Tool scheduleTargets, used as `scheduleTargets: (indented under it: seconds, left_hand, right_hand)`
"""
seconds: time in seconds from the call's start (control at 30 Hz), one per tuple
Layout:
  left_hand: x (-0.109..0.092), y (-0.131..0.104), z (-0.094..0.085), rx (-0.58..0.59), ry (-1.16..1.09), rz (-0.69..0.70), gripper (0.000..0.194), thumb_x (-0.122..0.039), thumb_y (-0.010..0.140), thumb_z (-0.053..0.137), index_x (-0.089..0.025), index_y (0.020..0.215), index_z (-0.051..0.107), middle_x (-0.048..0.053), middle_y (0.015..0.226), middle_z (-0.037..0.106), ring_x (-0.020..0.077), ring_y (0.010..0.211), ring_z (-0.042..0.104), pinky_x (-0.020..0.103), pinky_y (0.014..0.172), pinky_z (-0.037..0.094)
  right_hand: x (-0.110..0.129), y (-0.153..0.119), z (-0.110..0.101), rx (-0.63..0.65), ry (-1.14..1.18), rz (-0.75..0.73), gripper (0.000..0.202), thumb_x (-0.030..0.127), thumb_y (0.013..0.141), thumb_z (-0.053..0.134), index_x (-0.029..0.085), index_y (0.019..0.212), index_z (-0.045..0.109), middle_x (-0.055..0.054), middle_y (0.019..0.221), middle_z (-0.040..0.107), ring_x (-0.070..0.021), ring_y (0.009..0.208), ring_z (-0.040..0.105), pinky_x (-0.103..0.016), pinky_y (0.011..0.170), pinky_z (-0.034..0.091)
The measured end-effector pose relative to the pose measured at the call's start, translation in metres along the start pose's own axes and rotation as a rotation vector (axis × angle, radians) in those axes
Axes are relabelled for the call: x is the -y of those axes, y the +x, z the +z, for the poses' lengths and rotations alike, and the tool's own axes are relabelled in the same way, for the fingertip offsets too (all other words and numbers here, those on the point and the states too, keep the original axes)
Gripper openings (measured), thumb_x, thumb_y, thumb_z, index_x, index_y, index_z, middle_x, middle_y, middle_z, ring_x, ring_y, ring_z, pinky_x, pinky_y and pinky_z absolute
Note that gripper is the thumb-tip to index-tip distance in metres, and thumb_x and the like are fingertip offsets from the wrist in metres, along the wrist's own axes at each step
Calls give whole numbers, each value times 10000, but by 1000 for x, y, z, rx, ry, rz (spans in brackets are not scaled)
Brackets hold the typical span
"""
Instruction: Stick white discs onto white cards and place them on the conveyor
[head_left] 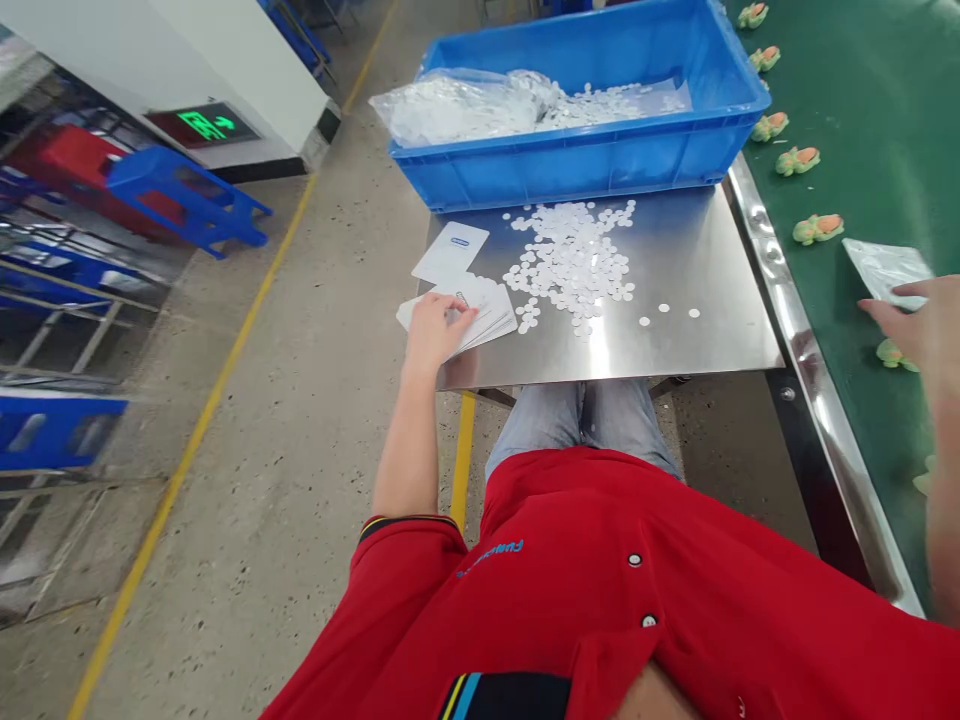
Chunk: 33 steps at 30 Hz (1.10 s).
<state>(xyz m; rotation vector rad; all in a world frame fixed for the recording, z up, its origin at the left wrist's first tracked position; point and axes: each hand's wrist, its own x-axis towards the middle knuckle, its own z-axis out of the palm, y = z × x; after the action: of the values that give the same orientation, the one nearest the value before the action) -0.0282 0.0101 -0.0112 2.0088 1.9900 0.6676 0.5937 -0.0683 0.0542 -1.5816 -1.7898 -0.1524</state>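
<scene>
My left hand rests on a fanned stack of white cards at the left front of the metal table, its thumb and fingers curved a little apart. Behind the stack lies another white card with a small blue mark. At the right edge my right hand holds a clear plastic packet by its near end, over the green conveyor. To the right of the cards, small white discs are heaped and scattered on the table.
A blue crate with bagged and loose white discs stands across the table's back. Small green-and-orange items line the green belt, beyond a metal rail. Blue stools stand at the far left.
</scene>
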Motion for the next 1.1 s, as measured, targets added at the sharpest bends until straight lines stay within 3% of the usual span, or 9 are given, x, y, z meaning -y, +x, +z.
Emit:
scheduleTargets:
  seconds: [0.1,0.17,0.23,0.37,0.47,0.6,0.77,0.93,1.1]
  left_hand:
    - [-7,-4,3,-62,-26,49,212,-327,928,531,-212,810,663,129,1036,713,292,1038,644,437,999,484]
    - [-10,-9,4,-92,-38,48,199,-301,900,525,-209,794,665,130,1066,733,284,1047,665,419,987,500]
    - [-12,-13,3,-101,-67,23,164,-293,847,557,-203,774,675,125,1091,746,272,1028,685,394,952,527]
    - [-11,-19,-2,-107,-239,-72,185,-357,772,629,-198,695,684,62,876,758,237,861,698,339,821,560]
    - [-9,-23,-8,-143,-368,-178,215,-394,699,723,-196,626,685,20,687,695,212,720,660,316,719,546]
    - [-9,-26,-8,-183,-478,-243,235,-414,635,790,-192,672,720,33,699,709,209,698,647,306,653,524]
    - [-11,-25,-6,-203,-419,-151,259,-413,827,622,-188,903,725,19,726,710,171,741,676,259,715,531]
    - [-30,-28,-20,-322,-326,8,331,-391,934,545,-179,1028,781,74,990,797,234,995,740,341,939,556]
    - [-74,-40,-29,-391,-415,29,203,-404,832,760,-217,878,825,27,911,812,262,978,765,425,1047,568]
  right_hand:
    - [37,-10,29,49,-426,153,761,925,805,466,247,595,740,-105,461,559,-278,678,711,-425,552,389]
    - [76,-11,62,227,-408,166,555,700,930,541,227,864,823,-88,644,699,-230,668,701,-365,554,387]
    - [116,-10,97,326,-274,50,322,462,949,605,227,1028,811,-81,920,777,-220,750,699,-337,565,412]
    - [162,-17,142,379,-267,-125,299,269,963,527,168,1107,768,-158,1188,718,-293,975,652,-379,662,467]
    - [172,-39,142,405,-309,-154,344,275,1000,462,126,1131,743,-195,1193,692,-325,1015,614,-435,776,487]
    - [179,-83,119,364,-273,-132,420,391,1010,505,129,1290,675,-201,1260,664,-347,1074,592,-466,846,489]
    - [167,-120,106,303,-144,-161,349,216,1006,507,202,1295,702,-150,1210,715,-288,1090,652,-432,917,511]
    - [156,-113,109,186,-18,-108,274,205,1000,541,274,1064,799,-77,1043,786,-234,928,728,-390,830,555]
    - [203,-69,104,-26,251,35,215,331,995,600,290,967,810,-54,983,802,-246,939,756,-418,865,590]
